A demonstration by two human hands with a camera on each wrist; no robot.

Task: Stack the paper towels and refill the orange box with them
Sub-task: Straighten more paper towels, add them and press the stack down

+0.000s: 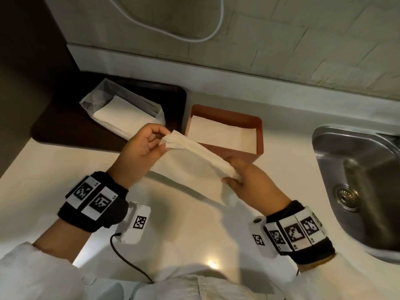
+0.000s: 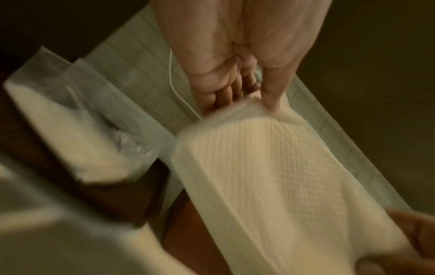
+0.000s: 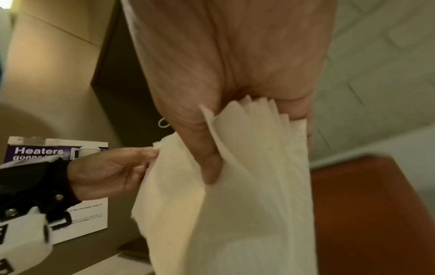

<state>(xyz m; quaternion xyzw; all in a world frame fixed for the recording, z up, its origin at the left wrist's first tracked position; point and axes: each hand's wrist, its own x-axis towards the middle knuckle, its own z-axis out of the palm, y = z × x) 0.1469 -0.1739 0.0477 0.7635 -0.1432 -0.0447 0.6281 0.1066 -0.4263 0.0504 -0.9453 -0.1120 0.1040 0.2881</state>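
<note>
Above the counter (image 1: 65,161), just in front of the orange box (image 1: 259,135), I held a small bundle of paper towels (image 1: 194,167) stretched between my two hands. My left hand (image 1: 140,146) pinched the far end, thumb on one face and curled fingers behind; my right hand (image 1: 249,180) clamped the near end the same way, thumb (image 3: 209,167) pressed across the sheets. In the right wrist view the sheet edges fanned out unevenly past my grip, so the bundle was not yet square.

To do this step well, I judged I should loosen both pinches a little, tap the long edge down on the counter until the sheets lined up, then grip again and lower the bundle flat onto the towels already lying in the box, keeping it level so no corner caught the rim.

The bundle hung clear of the counter, its upper edge running slantwise from one hand to the other, the box just behind it. More towels sat in an open plastic bag (image 1: 104,98) on a dark tray (image 1: 56,126), left of the box.
</note>
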